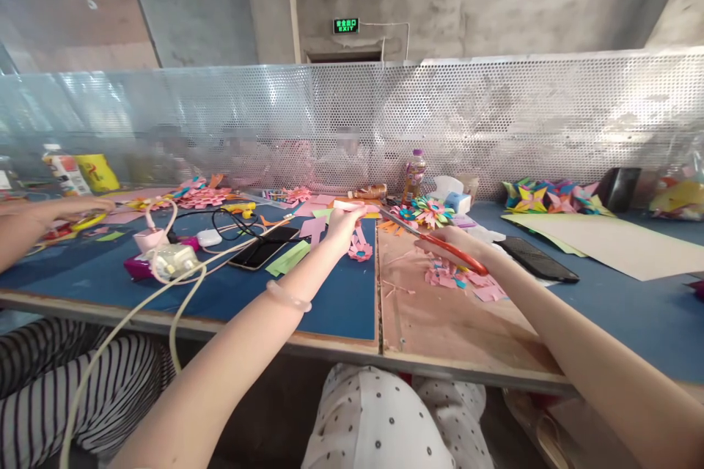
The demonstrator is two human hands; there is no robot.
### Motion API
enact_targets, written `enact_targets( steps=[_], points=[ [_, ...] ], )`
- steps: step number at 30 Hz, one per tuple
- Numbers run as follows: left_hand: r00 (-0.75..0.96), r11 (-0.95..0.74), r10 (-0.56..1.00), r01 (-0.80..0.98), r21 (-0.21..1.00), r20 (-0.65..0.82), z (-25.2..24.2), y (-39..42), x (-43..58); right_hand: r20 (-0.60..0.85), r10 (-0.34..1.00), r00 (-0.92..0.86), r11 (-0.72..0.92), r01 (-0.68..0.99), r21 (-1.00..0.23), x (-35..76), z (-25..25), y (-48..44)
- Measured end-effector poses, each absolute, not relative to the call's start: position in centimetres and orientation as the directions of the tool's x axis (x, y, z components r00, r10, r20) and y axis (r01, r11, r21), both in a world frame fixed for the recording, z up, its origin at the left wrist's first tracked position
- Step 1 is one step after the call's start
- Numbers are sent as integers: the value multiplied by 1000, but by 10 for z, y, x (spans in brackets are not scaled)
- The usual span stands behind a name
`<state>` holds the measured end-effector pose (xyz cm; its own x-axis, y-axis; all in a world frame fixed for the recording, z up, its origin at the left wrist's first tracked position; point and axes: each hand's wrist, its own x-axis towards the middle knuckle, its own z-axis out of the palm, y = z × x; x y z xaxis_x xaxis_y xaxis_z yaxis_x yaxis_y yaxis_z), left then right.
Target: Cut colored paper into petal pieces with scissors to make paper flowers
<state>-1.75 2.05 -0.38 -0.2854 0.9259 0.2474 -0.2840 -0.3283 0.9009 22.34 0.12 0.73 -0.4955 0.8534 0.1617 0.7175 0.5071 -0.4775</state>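
Note:
My left hand (345, 226) is closed on a piece of pink paper (348, 205), pinched above the table. A clear bangle circles that wrist. In my right hand (448, 238) is a pair of scissors with orange handles (467, 258). Its metal blades (400, 220) point left toward the pink paper but look apart from it. Below my left hand lies a pink paper flower (360, 250). Light green paper strips (290, 258) rest to its left. Pink paper scraps (440, 275) lie under my right hand, next to several colourful paper flowers (432, 212).
A phone (265, 248), white cables and a charger (174, 261) occupy the left. Another person's hand (82, 207) is at far left. On the right are a black phone (536, 259) and paper sheets (616, 238). A bottle (414, 174) stands by the perforated metal partition (341, 110).

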Motion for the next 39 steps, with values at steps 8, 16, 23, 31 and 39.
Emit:
enact_targets(
  steps=[8,16,23,31,39],
  points=[
    [-261,-411,895,-164,897,362,-2,14,-13,136,853,-505,490,682,-543,226,5,5],
    [-263,-396,891,-50,917,370,3,7,-10,145,833,-535,517,658,-548,224,8,3],
    [-233,-426,883,-38,904,406,2,7,-8,97,858,-505,447,639,-626,224,7,2],
    [-232,-423,885,-39,905,403,4,5,-6,78,865,-495,424,641,-640,223,7,2],
    [-222,-412,890,-16,911,398,6,1,-3,55,876,-479,387,632,-671,223,9,0]
  ],
)
